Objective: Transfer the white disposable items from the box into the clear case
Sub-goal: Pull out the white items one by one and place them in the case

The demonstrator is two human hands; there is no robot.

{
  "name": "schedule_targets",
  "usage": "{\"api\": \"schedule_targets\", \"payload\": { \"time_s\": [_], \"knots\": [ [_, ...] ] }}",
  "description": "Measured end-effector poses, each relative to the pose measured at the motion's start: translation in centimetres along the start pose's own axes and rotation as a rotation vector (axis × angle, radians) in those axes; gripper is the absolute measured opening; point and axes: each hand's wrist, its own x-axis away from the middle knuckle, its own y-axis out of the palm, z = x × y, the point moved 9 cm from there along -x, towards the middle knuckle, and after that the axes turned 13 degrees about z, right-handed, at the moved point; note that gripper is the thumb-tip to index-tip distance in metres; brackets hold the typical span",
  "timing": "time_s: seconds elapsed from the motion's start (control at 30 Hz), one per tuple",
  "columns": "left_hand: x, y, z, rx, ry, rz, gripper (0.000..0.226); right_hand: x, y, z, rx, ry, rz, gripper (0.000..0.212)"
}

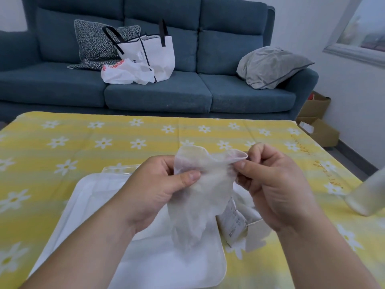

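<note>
Head view: both hands, left hand (164,184) and right hand (270,184), pinch one disposable glove (200,197); fold it flat before lowering into the clear case (100,197).

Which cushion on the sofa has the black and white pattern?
The left cushion, standing behind the white tote bag, is patterned; the right cushion is plain grey.

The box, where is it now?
The box sits lower right in the head view, on the yellow tablecloth beneath the right hand, beside the clear case.
</note>
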Motion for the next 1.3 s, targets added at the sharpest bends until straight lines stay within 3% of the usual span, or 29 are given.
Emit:
{"api": "schedule_targets", "payload": {
  "time_s": [0.17,0.23,0.3,0.37,0.43,0.5,0.6,0.67,0.8,0.9,0.97,1.1,1.3],
  "knots": [
    [1.4,1.5,-1.1,0.038,-0.147,-0.222,0.036,0.3,0.6,0.1,0.009,-0.004,-0.113,0.035],
    [1.5,1.7,-1.4,0.058,-0.199,-0.187,0.033,0.3,0.6,-0.4,0.006,-0.030,-0.103,0.037],
    [1.2,1.5,-1.1,0.138,-0.210,-0.102,0.035,-0.5,-1.5,-1.2,0.049,-0.063,0.033,0.035],
    [0.8,0.9,0.3,0.317,-0.162,-0.025,0.033,-1.4,-5.8,-1.7,0.257,-0.112,0.319,0.027],
    [0.5,-0.1,1.5,0.453,-0.100,0.031,0.032,-2.0,-10.2,-1.1,0.638,-0.109,0.586,0.021],
    [0.2,-0.7,1.8,0.514,-0.083,0.060,0.033,-2.6,-11.3,1.0,0.933,-0.036,0.578,0.005],
    [-0.3,-0.7,1.0,0.544,-0.111,0.088,0.037,-3.3,-10.5,4.4,1.162,0.054,0.376,0.023],
    [-0.5,-0.8,0.7,0.552,-0.117,0.110,0.037,-3.3,-10.1,4.4,1.268,0.023,0.379,0.022],
    [-0.7,-1.0,0.3,0.536,-0.118,0.143,0.037,-4.0,-11.0,3.3,1.198,-0.071,0.539,0.038],
    [-0.6,-0.9,-0.2,0.497,-0.129,0.149,0.031,-4.4,-10.8,5.2,1.249,0.024,0.457,0.051],
    [-0.5,-1.0,-0.5,0.461,-0.139,0.163,0.029,-4.4,-10.5,5.8,1.254,0.013,0.446,0.035],
    [-0.6,-1.4,-0.7,0.424,-0.152,0.196,0.025,-3.7,-10.6,3.8,1.181,-0.102,0.633,0.021],
    [-1.0,-2.9,-1.4,0.306,-0.176,0.312,0.025,-2.2,-6.9,-2.6,1.070,-0.344,0.537,0.009]
  ]
}}
